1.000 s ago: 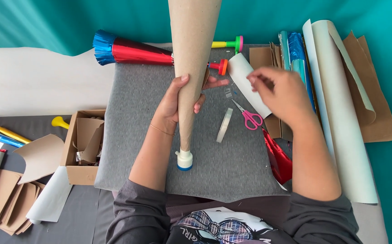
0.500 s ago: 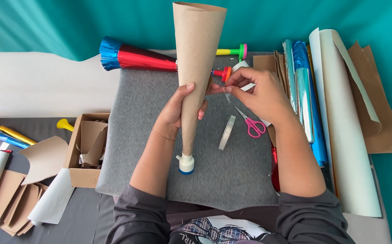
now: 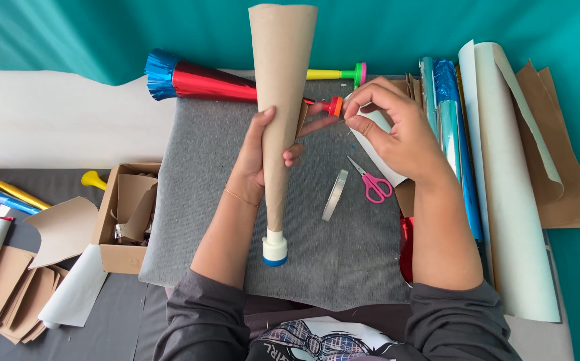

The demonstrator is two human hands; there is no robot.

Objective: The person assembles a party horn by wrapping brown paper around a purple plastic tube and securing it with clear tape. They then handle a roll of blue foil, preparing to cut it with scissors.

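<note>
My left hand point(image 3: 263, 157) grips a tall brown paper cone point(image 3: 282, 87), held upright over a grey pad point(image 3: 196, 220). A white and blue mouthpiece point(image 3: 274, 249) caps the cone's narrow lower end. My right hand point(image 3: 397, 134) sits just right of the cone, thumb and forefinger pinched on what looks like a thin clear strip of tape; it is too small to be sure. The left hand's fingertips reach out towards that pinch. A roll of clear tape point(image 3: 335, 195) and pink scissors point(image 3: 372, 184) lie on the pad below my right hand.
A red foil cone with a blue fringe point(image 3: 196, 80) and a yellow, green and pink horn point(image 3: 337, 73) lie at the pad's far edge. Rolls of foil and paper point(image 3: 504, 200) lie to the right. An open cardboard box point(image 3: 126, 217) and brown card pieces point(image 3: 16, 287) lie to the left.
My right hand has moved left from the white paper towards the cone, fingertips pinched. The left hand keeps its grip on the cone.
</note>
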